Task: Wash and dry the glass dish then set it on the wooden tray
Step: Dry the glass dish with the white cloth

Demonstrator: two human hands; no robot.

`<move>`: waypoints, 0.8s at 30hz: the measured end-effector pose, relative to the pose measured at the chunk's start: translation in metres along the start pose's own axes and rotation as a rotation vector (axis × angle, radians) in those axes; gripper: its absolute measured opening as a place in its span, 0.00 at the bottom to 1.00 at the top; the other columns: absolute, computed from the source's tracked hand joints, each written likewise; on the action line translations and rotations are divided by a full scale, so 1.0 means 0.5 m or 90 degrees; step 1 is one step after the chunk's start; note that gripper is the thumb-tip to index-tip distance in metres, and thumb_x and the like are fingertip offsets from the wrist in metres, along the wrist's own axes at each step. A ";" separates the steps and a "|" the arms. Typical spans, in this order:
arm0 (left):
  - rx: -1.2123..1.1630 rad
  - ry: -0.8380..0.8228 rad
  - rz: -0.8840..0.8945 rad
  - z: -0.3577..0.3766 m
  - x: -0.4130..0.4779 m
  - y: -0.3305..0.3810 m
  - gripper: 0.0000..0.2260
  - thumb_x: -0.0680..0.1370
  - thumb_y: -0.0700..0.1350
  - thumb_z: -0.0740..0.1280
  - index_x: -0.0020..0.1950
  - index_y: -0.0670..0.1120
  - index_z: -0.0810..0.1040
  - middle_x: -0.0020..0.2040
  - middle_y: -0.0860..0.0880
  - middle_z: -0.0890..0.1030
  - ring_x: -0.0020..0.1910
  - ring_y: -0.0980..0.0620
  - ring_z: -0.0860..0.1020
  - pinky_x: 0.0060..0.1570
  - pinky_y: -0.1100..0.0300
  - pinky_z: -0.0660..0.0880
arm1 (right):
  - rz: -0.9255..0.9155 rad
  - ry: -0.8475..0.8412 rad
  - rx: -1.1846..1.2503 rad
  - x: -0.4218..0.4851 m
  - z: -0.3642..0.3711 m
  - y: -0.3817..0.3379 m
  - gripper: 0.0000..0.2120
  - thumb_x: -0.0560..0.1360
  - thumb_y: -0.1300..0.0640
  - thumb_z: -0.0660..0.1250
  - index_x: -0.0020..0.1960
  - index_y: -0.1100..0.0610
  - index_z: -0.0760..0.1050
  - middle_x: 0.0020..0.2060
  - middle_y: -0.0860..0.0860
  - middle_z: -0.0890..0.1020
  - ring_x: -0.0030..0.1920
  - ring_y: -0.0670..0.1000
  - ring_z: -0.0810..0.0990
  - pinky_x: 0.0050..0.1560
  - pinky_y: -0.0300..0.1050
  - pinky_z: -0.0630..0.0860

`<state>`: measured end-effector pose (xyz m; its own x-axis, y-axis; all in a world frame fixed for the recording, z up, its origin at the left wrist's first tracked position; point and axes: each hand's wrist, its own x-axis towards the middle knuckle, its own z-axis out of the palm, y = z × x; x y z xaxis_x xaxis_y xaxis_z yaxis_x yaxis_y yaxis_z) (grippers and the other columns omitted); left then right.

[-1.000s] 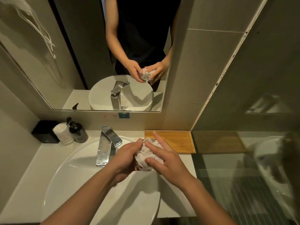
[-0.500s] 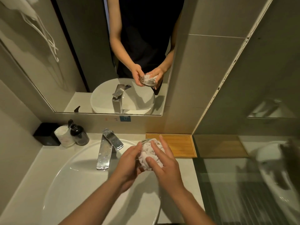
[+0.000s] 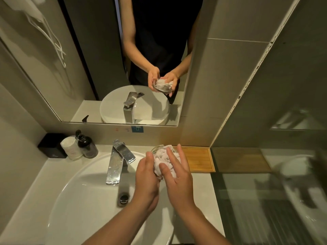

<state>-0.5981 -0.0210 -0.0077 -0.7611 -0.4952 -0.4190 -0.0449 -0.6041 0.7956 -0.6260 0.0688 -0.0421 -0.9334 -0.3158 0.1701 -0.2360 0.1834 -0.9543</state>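
Note:
Over the right side of the white basin [image 3: 74, 195], my left hand [image 3: 146, 175] cups a small glass dish [image 3: 155, 149]; only part of its clear rim shows at the top left. A crumpled white cloth [image 3: 163, 159] fills the dish, and my right hand [image 3: 177, 175] presses on the cloth with its fingers spread. The wooden tray [image 3: 198, 160] lies on the counter just behind and to the right of my hands, with nothing on it. The mirror [image 3: 99, 68] shows the same hands, dish and cloth from the front.
A chrome tap [image 3: 117, 161] stands left of my hands, with the drain [image 3: 124, 198] below it. A black pump bottle [image 3: 86, 145], a white roll [image 3: 70, 148] and a black box [image 3: 51, 145] sit at the back left. A glass partition [image 3: 265, 191] closes the right side.
Both hands have stayed over the basin's right side; my right hand has shifted over the cloth, rubbing it in the dish. The camera view has tilted slightly.

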 end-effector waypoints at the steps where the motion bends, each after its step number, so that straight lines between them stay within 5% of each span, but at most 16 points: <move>1: -0.014 -0.003 -0.014 -0.003 -0.001 -0.005 0.18 0.85 0.51 0.58 0.60 0.40 0.81 0.56 0.38 0.86 0.56 0.42 0.85 0.56 0.47 0.79 | 0.014 -0.001 0.003 -0.004 0.000 0.002 0.22 0.81 0.54 0.68 0.73 0.39 0.70 0.80 0.39 0.59 0.78 0.43 0.63 0.63 0.25 0.71; 6: 0.107 -0.110 -0.124 -0.047 0.040 0.044 0.18 0.82 0.50 0.64 0.64 0.38 0.79 0.59 0.34 0.84 0.58 0.36 0.83 0.63 0.39 0.76 | -0.034 -0.179 -0.058 0.022 -0.066 0.015 0.24 0.80 0.53 0.70 0.74 0.39 0.72 0.80 0.35 0.59 0.78 0.38 0.61 0.70 0.28 0.67; 10: 0.234 -0.191 -0.152 -0.059 0.055 0.081 0.19 0.83 0.50 0.61 0.59 0.36 0.81 0.54 0.34 0.86 0.49 0.40 0.86 0.47 0.51 0.81 | -0.095 -0.309 -0.129 0.049 -0.096 0.006 0.24 0.80 0.51 0.71 0.74 0.41 0.73 0.81 0.36 0.59 0.78 0.35 0.59 0.73 0.29 0.61; 14: 0.209 -0.168 -0.095 -0.043 0.043 0.073 0.20 0.85 0.50 0.58 0.60 0.35 0.81 0.55 0.34 0.86 0.53 0.37 0.85 0.56 0.46 0.80 | -0.086 -0.248 -0.089 0.056 -0.084 0.001 0.22 0.80 0.50 0.70 0.73 0.41 0.75 0.80 0.36 0.61 0.78 0.37 0.62 0.73 0.35 0.66; 18: 0.105 -0.064 0.014 -0.019 0.026 0.028 0.20 0.86 0.49 0.55 0.61 0.37 0.81 0.55 0.37 0.86 0.56 0.38 0.84 0.61 0.43 0.78 | -0.060 -0.080 -0.048 0.034 -0.040 0.002 0.21 0.81 0.49 0.68 0.73 0.41 0.74 0.80 0.37 0.62 0.77 0.38 0.63 0.67 0.26 0.67; 20: 0.062 -0.012 0.050 -0.010 0.010 -0.003 0.19 0.86 0.50 0.55 0.61 0.39 0.81 0.56 0.38 0.86 0.58 0.39 0.84 0.62 0.42 0.77 | -0.034 -0.013 -0.011 0.015 -0.013 0.004 0.20 0.81 0.49 0.67 0.72 0.38 0.72 0.80 0.39 0.62 0.78 0.40 0.63 0.69 0.30 0.69; 22: 0.026 0.004 0.038 -0.011 0.004 -0.016 0.19 0.86 0.50 0.56 0.63 0.39 0.79 0.58 0.37 0.85 0.60 0.38 0.83 0.65 0.40 0.76 | -0.021 0.017 0.008 0.001 -0.001 0.008 0.21 0.80 0.48 0.67 0.71 0.35 0.71 0.80 0.39 0.63 0.78 0.41 0.64 0.71 0.38 0.72; 24: 0.043 -0.027 -0.014 -0.026 0.013 -0.001 0.17 0.85 0.49 0.58 0.63 0.38 0.79 0.58 0.36 0.85 0.61 0.37 0.82 0.65 0.41 0.76 | -0.011 -0.014 0.001 0.002 -0.016 0.012 0.21 0.81 0.51 0.68 0.72 0.38 0.72 0.79 0.37 0.63 0.78 0.41 0.64 0.68 0.32 0.72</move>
<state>-0.5946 -0.0317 -0.0165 -0.7862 -0.4549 -0.4184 -0.1039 -0.5700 0.8150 -0.6305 0.0771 -0.0455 -0.9234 -0.3385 0.1810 -0.2514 0.1771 -0.9515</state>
